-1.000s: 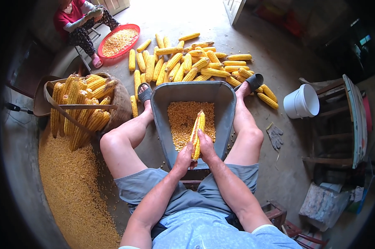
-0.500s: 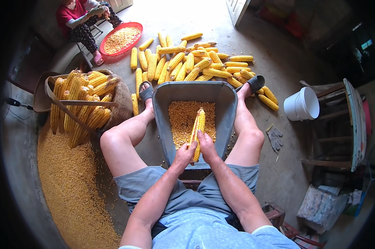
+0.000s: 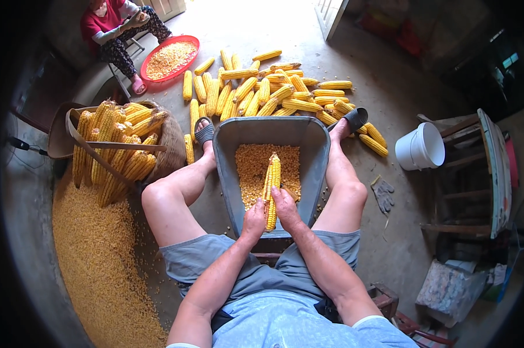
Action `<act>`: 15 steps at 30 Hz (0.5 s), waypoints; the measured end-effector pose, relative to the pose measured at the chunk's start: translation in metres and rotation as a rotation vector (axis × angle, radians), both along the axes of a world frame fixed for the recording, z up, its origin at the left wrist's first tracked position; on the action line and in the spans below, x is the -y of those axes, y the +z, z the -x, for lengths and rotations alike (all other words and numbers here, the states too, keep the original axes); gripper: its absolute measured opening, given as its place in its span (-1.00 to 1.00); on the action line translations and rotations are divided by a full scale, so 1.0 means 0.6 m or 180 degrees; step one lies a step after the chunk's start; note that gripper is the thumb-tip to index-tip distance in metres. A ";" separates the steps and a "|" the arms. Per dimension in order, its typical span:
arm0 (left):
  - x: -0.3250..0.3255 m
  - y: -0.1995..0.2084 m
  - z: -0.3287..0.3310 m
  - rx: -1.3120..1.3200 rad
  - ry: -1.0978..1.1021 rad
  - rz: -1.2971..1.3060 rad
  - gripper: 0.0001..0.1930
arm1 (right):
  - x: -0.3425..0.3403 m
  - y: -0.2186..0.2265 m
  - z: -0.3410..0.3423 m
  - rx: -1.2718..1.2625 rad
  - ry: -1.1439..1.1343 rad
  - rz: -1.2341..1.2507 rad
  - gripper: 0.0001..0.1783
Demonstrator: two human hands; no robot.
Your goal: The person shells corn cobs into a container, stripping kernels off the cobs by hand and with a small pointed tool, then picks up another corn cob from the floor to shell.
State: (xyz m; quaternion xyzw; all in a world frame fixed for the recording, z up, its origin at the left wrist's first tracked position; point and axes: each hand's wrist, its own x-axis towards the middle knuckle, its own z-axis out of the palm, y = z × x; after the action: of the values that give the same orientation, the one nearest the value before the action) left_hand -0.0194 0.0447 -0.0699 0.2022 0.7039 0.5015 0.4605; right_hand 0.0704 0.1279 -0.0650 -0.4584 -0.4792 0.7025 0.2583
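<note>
Between my knees stands a grey tub (image 3: pixel 226 174) with loose corn kernels (image 3: pixel 250 165) over its bottom. Above its near part I hold a yellow ear of corn (image 3: pixel 272 180), roughly upright in the picture, its tip toward the far side. My left hand (image 3: pixel 254 219) is closed on the lower left side of the ear. My right hand (image 3: pixel 286 210) grips it from the right, the thumb lying along the kernels. A darker strip with kernels gone shows down the ear's left side. The fingers underneath are partly hidden.
Many ears of corn (image 3: pixel 244 87) lie heaped beyond the tub. At left, a full wicker basket (image 3: pixel 172 142) stands by a kernel pile (image 3: pixel 94 249). A seated person (image 3: pixel 120 35) works beside a red tray (image 3: pixel 197 49). A white bucket (image 3: pixel 421 146) and a glove (image 3: pixel 382 194) are at right.
Both hands and the ear have shifted slightly left. The ear has turned a little more upright, and my right thumb has moved a bit lower along it.
</note>
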 end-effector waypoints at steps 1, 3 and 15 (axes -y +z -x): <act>-0.002 -0.006 -0.002 0.0261 0.0110 -0.0031 -0.39 | -0.002 -0.005 -0.003 0.0046 0.0023 -0.0014 -0.59; -0.007 0.019 0.012 0.0405 -0.0136 0.0004 -0.37 | 0.001 -0.007 -0.002 -0.0056 -0.0011 -0.0006 -0.58; -0.006 0.019 0.007 -0.0782 -0.0179 -0.0185 -0.44 | 0.012 0.005 0.002 -0.0310 0.0305 0.0126 -0.61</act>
State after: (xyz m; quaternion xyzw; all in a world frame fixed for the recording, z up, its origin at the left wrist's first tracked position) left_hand -0.0234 0.0482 -0.0585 0.2951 0.7342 0.4800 0.3787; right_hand 0.0692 0.1207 -0.0620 -0.4053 -0.4734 0.7449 0.2383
